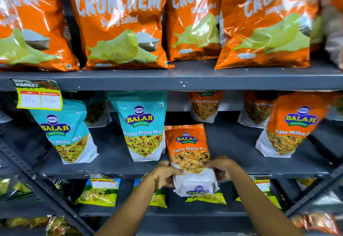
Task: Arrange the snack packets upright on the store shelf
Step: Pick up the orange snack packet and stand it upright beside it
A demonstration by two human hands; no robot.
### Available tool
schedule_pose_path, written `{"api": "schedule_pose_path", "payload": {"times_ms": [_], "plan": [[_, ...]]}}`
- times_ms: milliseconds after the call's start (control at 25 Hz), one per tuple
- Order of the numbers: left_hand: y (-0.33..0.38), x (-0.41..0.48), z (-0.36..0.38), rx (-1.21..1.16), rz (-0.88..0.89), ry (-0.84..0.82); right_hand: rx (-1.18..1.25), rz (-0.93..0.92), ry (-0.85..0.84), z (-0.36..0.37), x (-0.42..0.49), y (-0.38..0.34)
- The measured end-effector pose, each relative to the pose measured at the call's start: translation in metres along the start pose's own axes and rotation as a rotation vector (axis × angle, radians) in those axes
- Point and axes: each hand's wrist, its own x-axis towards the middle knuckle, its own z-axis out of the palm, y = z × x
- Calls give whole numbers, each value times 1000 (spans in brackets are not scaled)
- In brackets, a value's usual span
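An orange Tikha Mitha Mix packet [189, 148] is upright at the front edge of the grey middle shelf [115, 167], its white base hanging just in front of the edge. My left hand [164, 175] grips its lower left side and my right hand [221, 169] grips its lower right side. Two teal Khatta Mitha Mix packets [143, 126] [68, 133] stand to the left. Another orange Tikha Mitha Mix packet [289, 126] leans at the right, and two more [205, 105] [257, 109] stand at the back.
Large orange Crunchem bags [118, 22] fill the top shelf. A yellow price tag [38, 97] hangs at the left. Yellow-green packets [98, 193] sit on the lower shelf. A slanted metal brace [42, 183] crosses the left side, another [315, 195] the right.
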Motion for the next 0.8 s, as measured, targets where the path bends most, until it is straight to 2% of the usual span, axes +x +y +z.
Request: {"api": "schedule_pose_path", "payload": {"times_ms": [80, 200, 440, 680, 800], "plan": [[-14, -9, 4, 15, -2, -12, -42, 10, -19, -5, -21, 17], [-29, -23, 15, 34, 62, 18, 59, -144, -38, -7, -47, 45], [-25, -56, 35, 77, 338, -65, 192, -352, 23, -27, -79, 63], [-8, -58, 60, 421, 532, 99, 228, -404, 41, -36, -77, 54], [-1, -51, 62, 399, 567, 139, 221, -511, 104, -37, -75, 46]]}}
